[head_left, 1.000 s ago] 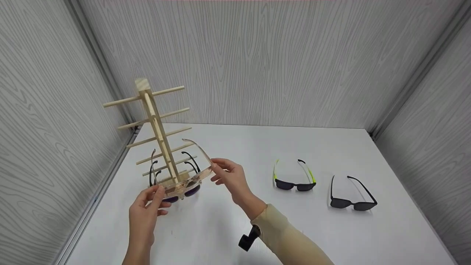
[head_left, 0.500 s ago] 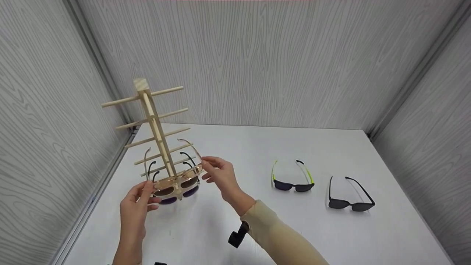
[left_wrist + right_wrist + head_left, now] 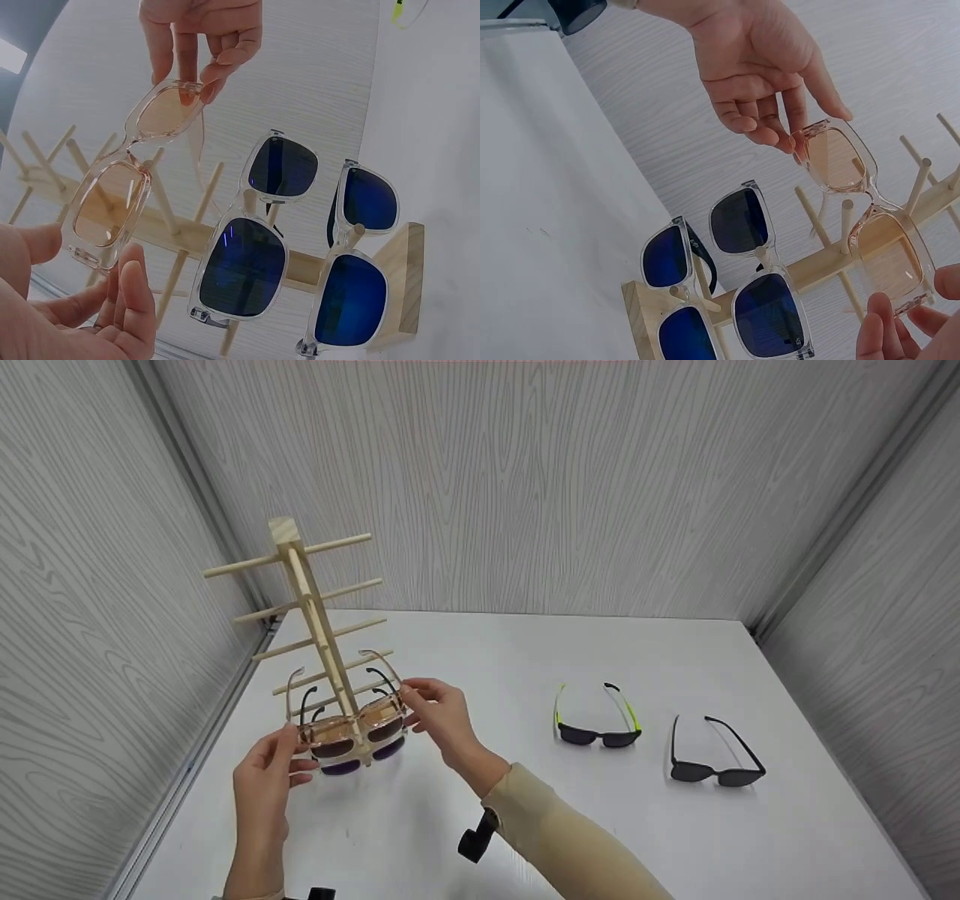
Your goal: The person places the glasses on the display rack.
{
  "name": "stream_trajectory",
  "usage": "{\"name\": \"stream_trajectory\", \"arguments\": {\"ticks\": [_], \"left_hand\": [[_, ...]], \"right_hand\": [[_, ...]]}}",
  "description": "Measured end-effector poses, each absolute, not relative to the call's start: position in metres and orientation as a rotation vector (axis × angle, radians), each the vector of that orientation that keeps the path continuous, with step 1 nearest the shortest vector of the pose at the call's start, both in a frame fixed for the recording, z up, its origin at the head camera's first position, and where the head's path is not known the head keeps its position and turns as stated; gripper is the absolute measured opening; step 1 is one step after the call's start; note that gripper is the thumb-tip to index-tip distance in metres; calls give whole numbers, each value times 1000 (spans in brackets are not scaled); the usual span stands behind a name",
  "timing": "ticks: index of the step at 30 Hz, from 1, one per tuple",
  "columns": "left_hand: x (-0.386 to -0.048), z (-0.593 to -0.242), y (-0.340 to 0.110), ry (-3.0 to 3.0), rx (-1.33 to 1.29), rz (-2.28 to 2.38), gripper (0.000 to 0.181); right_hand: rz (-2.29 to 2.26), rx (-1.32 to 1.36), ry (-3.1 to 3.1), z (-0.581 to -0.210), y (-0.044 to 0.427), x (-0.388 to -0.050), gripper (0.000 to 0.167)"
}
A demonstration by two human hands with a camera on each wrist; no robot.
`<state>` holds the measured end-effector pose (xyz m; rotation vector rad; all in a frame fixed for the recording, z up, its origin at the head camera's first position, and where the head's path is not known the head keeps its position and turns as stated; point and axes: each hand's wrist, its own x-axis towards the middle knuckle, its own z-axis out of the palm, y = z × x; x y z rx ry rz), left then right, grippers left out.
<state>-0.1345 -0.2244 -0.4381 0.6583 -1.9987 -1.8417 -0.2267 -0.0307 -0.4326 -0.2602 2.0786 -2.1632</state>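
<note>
A pair of clear-framed sunglasses with orange-tinted lenses [image 3: 328,730] is held level at both ends, before the lower part of a wooden peg stand [image 3: 316,619]. My left hand [image 3: 264,769] pinches its left hinge corner; my right hand [image 3: 444,721] pinches the right one. Its temples point back, on either side of the post. Below it, two pairs with clear frames and dark blue lenses hang on the stand, the upper one [image 3: 244,266] and the lower one [image 3: 351,300]. In the right wrist view, the orange lenses [image 3: 886,253] stand apart from the upper blue-lensed pair.
Black sunglasses with yellow-green temples [image 3: 577,735] lie unfolded on the white table [image 3: 517,660], right of the stand. Further right lies an all-black pair [image 3: 694,772]. Bare pegs [image 3: 339,544] stick out from the stand's upper part. Grey wood-grain panels [image 3: 480,487] enclose the table.
Both hands have moved left with the orange-tinted sunglasses, bringing them in front of the post and more level. The stand and the other sunglasses have stayed in place.
</note>
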Motion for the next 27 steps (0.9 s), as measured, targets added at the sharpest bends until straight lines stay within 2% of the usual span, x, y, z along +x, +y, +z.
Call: {"name": "stream_trajectory", "arguments": {"ticks": [27], "left_hand": [[-152,-448,-236,-1974,662,-1891,57]], "right_hand": [[-2122,-242,2058,-434,-38,-235,34]]}}
